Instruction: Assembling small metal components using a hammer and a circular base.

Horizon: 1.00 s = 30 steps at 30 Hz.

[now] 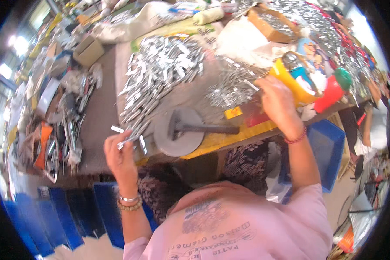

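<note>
My left hand is at the table's near edge, its fingers pinched on a small shiny metal piece. Loose metal strips lie just past its fingertips. My right hand is over the right side of a pile of thin metal parts. Its fingers are closed, and a bright metal strip shows at their tips. Between my hands a hammer rests with its head on a round grey metal disc. Beyond the disc spreads a large heap of silvery metal strips.
A yellow container and a red bottle with a green cap stand beside my right hand. Tools and scraps clutter the far left. Blue bins stand below left, and another blue bin below right. A cardboard box holds metal parts.
</note>
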Each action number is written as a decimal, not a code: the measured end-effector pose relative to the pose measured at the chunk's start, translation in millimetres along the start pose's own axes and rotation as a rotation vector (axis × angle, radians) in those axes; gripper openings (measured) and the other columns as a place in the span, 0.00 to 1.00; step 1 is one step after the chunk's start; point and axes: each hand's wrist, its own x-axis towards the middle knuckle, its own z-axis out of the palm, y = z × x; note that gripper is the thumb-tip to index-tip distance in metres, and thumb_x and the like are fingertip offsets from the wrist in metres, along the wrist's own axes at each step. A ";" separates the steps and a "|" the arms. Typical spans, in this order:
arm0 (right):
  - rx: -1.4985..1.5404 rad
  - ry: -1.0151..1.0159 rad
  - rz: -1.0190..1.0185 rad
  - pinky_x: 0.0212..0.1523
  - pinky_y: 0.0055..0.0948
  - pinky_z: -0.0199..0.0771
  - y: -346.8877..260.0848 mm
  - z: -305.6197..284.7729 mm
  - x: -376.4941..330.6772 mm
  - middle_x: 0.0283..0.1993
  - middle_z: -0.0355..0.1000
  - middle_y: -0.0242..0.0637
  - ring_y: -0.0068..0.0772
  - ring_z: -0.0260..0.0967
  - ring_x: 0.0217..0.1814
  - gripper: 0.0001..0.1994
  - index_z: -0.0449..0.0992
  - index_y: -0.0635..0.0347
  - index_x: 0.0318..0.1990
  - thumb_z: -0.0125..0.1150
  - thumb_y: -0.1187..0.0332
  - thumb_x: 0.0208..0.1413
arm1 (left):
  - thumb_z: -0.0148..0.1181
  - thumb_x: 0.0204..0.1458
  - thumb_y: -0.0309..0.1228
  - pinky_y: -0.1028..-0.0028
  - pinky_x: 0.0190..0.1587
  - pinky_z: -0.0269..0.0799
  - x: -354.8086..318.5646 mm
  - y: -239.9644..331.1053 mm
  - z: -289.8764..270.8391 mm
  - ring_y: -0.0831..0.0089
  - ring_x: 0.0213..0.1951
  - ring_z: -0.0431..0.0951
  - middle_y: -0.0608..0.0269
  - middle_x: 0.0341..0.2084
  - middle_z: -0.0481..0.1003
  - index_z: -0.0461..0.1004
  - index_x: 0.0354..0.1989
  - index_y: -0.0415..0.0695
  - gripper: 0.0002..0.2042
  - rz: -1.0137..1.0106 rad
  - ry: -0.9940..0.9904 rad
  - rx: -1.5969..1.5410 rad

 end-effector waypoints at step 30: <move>0.481 -0.162 -0.237 0.47 0.44 0.82 -146.6 21.0 -29.7 0.39 0.74 0.37 0.45 0.79 0.46 0.09 0.81 0.57 0.39 0.73 0.78 0.51 | 0.73 0.58 0.22 0.64 0.43 0.76 -14.3 51.6 19.6 0.57 0.37 0.80 0.53 0.36 0.78 0.85 0.56 0.43 0.16 0.045 -0.488 0.109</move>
